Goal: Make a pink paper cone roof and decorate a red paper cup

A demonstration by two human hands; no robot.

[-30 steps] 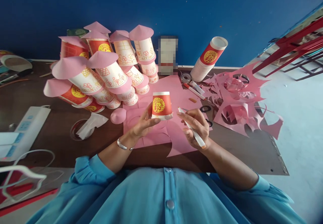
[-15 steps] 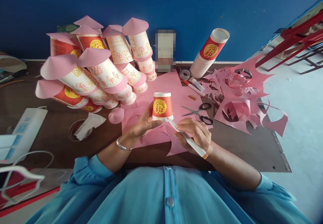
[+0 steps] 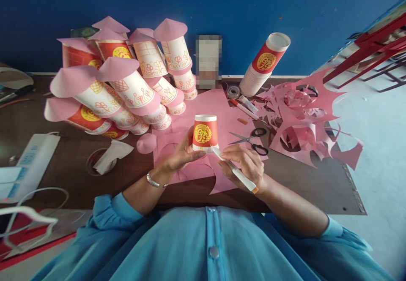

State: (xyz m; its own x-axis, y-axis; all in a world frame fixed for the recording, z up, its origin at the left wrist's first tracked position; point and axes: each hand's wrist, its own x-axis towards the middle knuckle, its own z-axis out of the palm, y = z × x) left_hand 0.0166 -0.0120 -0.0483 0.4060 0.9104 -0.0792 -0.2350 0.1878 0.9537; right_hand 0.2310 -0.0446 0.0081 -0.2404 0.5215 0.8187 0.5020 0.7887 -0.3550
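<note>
My left hand (image 3: 184,153) is wrapped round the left side and base of a red paper cup (image 3: 206,129) with a yellow round emblem. The cup has a white band at top and bottom. In my right hand (image 3: 243,165) is a white marker (image 3: 239,176) with an orange end, its tip at the cup's lower edge. Pink paper (image 3: 204,103) lies beneath both hands. Just right of the cup, black-handled scissors (image 3: 249,139) lie open on the paper.
At the left stand several cup towers with pink cone roofs (image 3: 119,67). A tilted cup stack (image 3: 253,78) is at the back right, beside pink paper scraps (image 3: 301,133). A tape roll (image 3: 97,162) and a power strip (image 3: 34,162) lie left.
The marker's tip has shifted slightly at the cup's lower edge, with my right hand moving a little left. My left hand keeps its hold on the cup.
</note>
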